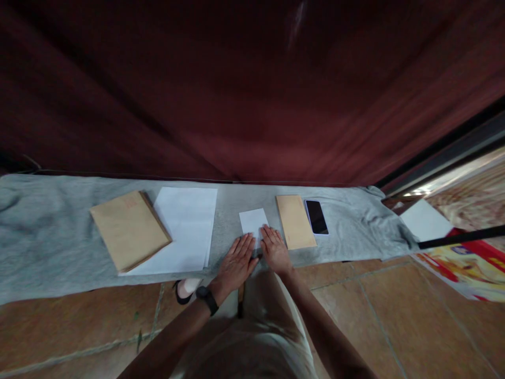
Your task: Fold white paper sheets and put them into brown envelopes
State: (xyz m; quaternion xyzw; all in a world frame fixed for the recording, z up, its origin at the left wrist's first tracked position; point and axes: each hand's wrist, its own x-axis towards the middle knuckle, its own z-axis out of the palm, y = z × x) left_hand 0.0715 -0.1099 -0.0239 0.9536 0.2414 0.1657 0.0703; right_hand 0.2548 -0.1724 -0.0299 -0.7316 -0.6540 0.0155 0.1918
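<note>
A small white sheet of paper (252,218), perhaps folded, lies on the grey cloth in front of me. Flat on its near left part rests my left hand (239,261), fingers stretched out, a dark band on the wrist. My right hand (275,250) presses down on the paper's right edge with its fingers extended. Just right of that hand is a brown envelope (295,221), and beside it a phone (316,217) with a dark screen. To the left, white sheets (185,226) lie partly under a stack of brown envelopes (128,229).
Grey cloth (51,226) covers the long narrow surface. A dark red curtain-like backdrop (252,105) rises behind it. At the right stand a dark metal bar (461,238) and a colourful printed box (469,266). Tiled floor (347,305) shows below the near edge.
</note>
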